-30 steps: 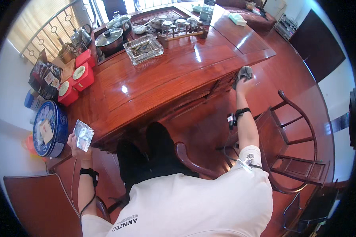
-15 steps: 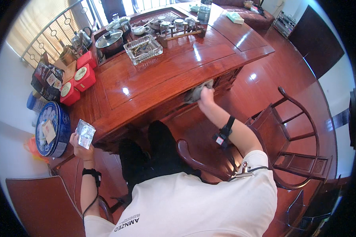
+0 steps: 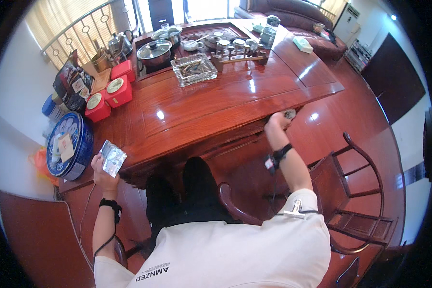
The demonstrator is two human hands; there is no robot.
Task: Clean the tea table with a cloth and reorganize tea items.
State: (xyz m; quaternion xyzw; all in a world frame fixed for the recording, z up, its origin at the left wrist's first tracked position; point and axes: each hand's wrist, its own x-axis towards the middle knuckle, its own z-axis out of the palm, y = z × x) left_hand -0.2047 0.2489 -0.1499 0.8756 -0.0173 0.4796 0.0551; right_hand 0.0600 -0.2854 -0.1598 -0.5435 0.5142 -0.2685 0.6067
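My left hand (image 3: pixel 105 176) grips a shiny silver foil packet (image 3: pixel 113 158) by its lower left side, just off the table's near left corner. My right hand (image 3: pixel 277 122) is at the table's front edge, toward its right end. A bunched grey cloth (image 3: pixel 289 114) shows at its fingers, mostly hidden by the hand. That hand is closed on the cloth, close under the overhanging tabletop (image 3: pixel 201 108) of polished red-brown wood.
On the tabletop stand a glass ashtray (image 3: pixel 193 70), a lidded pot (image 3: pixel 154 54), red tins (image 3: pixel 118 91) and a wooden rack (image 3: pixel 240 58). A round blue tin (image 3: pixel 84 149) sits at the left corner. A wooden armchair (image 3: pixel 341 192) is at my right.
My right hand has moved right along the table's front with the grey cloth, which now shows less. The left hand still holds the foil packet. The view has shifted slightly.
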